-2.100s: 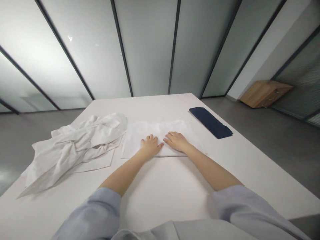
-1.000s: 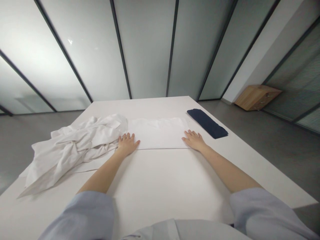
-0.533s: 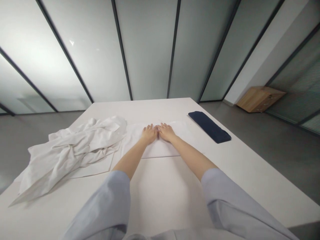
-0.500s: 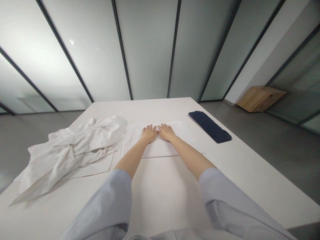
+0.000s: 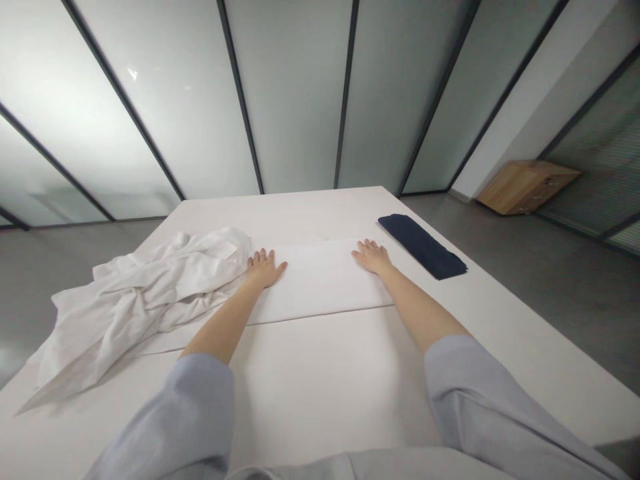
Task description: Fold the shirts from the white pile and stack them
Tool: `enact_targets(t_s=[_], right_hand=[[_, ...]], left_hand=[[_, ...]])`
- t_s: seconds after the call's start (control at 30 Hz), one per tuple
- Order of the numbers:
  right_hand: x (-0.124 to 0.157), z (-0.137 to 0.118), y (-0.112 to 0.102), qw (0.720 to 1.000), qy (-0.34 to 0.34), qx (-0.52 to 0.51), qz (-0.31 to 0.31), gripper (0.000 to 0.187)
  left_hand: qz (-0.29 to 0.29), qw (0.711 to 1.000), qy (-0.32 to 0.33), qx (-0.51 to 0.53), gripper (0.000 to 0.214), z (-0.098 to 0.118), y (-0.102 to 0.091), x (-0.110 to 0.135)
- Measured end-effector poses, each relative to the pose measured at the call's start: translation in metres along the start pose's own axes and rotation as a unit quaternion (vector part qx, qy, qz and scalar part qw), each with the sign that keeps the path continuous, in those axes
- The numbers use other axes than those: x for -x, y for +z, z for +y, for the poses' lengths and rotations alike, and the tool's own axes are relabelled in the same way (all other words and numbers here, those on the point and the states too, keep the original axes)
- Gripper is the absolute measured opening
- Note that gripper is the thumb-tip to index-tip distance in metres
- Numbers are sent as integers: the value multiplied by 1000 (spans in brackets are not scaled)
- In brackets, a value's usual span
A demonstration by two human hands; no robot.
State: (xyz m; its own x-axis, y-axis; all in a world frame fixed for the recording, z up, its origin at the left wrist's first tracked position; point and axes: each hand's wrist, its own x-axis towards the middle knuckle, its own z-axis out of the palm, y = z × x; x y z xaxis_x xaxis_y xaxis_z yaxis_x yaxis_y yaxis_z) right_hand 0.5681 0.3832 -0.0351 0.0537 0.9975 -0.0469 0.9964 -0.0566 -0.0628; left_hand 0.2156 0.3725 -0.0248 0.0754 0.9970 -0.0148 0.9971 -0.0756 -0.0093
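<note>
A flat folded white cloth (image 5: 320,280) lies in the middle of the white table (image 5: 320,387). My left hand (image 5: 264,267) rests palm down on its left end, fingers spread and flat. My right hand (image 5: 371,257) lies palm down on its right far corner, fingers stretched out. Neither hand holds anything. A heap of crumpled white cloth (image 5: 145,293) sits just left of my left hand, touching the folded cloth's left edge.
A folded dark navy cloth (image 5: 423,245) lies at the table's right side, close to my right hand. Glass wall panels stand behind the table. A wooden cabinet (image 5: 527,185) stands on the grey floor at the far right.
Half a second ago both hands lay together at the cloth's middle. They have slid apart, left hand to the left end and right hand to the right end.
</note>
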Motion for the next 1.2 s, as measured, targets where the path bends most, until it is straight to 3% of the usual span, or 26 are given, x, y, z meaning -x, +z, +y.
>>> enact_targets(t_s=[0.1, 0.17, 0.23, 0.3, 0.4, 0.5, 0.67, 0.83, 0.9, 1.03, 1.13, 1.2], right_hand=[[1, 0, 1, 999, -35, 6, 11, 63], [0, 0, -1, 999, -43, 7, 24, 64], [-2, -2, -3, 999, -35, 9, 40, 67], [-3, -5, -5, 998, -18, 13, 62, 71], [-4, -15, -8, 995, -12, 17, 98, 69], [1, -29, -10, 991, -30, 20, 131, 62], [18, -51, -17, 981, -70, -2, 180, 57], [35, -58, -14, 984, -65, -50, 158, 50], [38, -55, -8, 989, -58, -61, 118, 48], [41, -45, 4, 992, -81, -68, 65, 46], [42, -40, 7, 989, -96, -85, 71, 45], [43, -39, 6, 988, -90, -99, 80, 42]], left_hand=[[57, 997, 51, -22, 74, 6, 2, 22], [78, 983, 162, -22, 67, 9, 1, 34], [57, 958, 283, -3, 64, 12, -2, 45], [12, 942, 334, 28, 66, 16, -5, 52], [-24, 953, 296, 61, 68, 24, -6, 55], [-20, 969, 236, 67, 71, 32, -3, 52], [-2, 994, 89, 59, 77, 52, 2, 40], [1, 1000, -19, 25, 80, 85, -5, 40], [-3, 1000, -9, 8, 83, 97, -13, 45], [-51, 995, 84, -17, 71, 105, -33, 59], [-66, 990, 126, -17, 58, 94, -45, 63], [-47, 993, 110, 10, 54, 81, -47, 60]])
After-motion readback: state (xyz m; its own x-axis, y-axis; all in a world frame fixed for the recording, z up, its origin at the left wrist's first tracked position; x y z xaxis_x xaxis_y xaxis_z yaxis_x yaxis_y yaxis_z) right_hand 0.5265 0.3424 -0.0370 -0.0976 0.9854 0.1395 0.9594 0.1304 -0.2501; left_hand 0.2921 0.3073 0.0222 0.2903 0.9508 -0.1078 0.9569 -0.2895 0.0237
